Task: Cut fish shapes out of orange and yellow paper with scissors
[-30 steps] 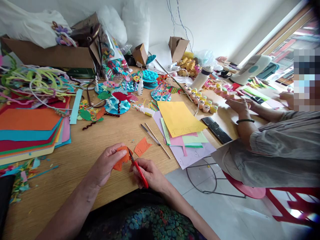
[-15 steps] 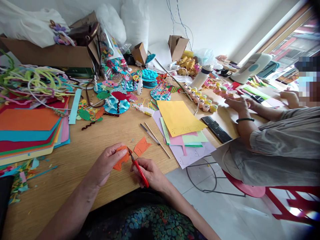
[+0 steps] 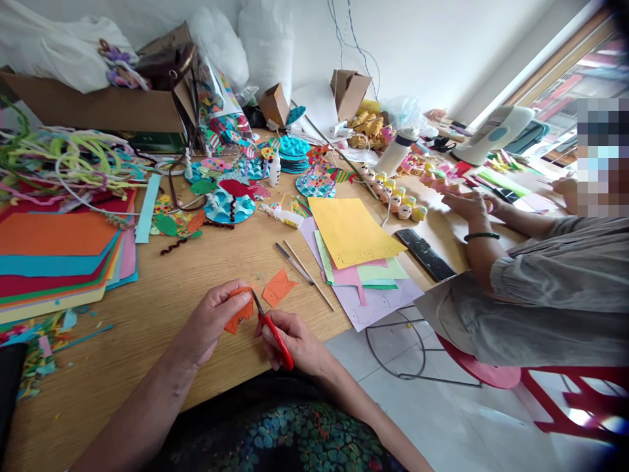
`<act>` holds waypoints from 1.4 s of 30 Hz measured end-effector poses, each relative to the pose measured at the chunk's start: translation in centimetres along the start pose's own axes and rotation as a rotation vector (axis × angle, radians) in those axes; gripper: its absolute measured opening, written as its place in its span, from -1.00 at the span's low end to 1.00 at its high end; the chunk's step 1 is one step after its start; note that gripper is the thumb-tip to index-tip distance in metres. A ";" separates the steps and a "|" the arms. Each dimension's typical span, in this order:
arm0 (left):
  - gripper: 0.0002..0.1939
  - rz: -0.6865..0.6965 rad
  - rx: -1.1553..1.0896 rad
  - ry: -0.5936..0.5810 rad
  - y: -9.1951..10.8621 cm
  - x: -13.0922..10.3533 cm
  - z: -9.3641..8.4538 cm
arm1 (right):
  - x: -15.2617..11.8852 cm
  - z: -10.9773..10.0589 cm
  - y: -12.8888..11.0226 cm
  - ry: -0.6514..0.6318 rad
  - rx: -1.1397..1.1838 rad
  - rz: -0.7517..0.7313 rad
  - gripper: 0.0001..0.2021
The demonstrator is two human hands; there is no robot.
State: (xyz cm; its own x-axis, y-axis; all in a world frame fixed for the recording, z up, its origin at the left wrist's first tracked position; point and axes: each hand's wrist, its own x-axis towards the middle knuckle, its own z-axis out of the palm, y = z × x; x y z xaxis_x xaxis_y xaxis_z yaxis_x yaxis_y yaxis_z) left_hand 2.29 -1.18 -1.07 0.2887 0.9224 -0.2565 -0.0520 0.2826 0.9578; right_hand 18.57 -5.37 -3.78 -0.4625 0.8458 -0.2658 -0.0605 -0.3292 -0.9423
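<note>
In the head view, we pinch an orange paper piece (image 3: 240,316) between the thumb and fingers of our left hand (image 3: 216,321), above the wooden table (image 3: 147,341). Our right hand (image 3: 297,337) is wrapped around the red-handled scissors (image 3: 279,342), their blades at the paper's edge; we cannot tell whether they bite into it. Just beyond lies an orange fish-shaped cutout (image 3: 278,288), near a pen (image 3: 295,264) and a thin stick (image 3: 309,275). Farther right, a yellow sheet (image 3: 354,229) rests over other coloured sheets (image 3: 381,305), beside a dark phone (image 3: 425,254).
</note>
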 end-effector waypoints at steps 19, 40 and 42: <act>-0.78 -0.004 0.083 -0.025 0.1 0.1 -0.3 | 0.1 -0.2 0.3 0.033 -0.015 -0.017 -0.62; -0.77 -0.087 0.179 -0.148 0.7 0.2 -1.4 | -0.3 -0.9 0.0 0.017 -0.300 -0.082 -0.59; -0.77 -0.099 0.176 -0.160 0.9 0.2 -1.4 | -0.3 -1.0 0.0 0.016 -0.314 -0.092 -0.59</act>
State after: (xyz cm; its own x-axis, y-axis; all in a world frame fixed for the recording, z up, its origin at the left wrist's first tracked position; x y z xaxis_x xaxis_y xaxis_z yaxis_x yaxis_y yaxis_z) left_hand 0.93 -0.38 -0.42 0.4327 0.8351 -0.3398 0.1475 0.3062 0.9405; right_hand 19.59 -5.24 -3.91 -0.4536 0.8732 -0.1779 0.1754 -0.1082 -0.9785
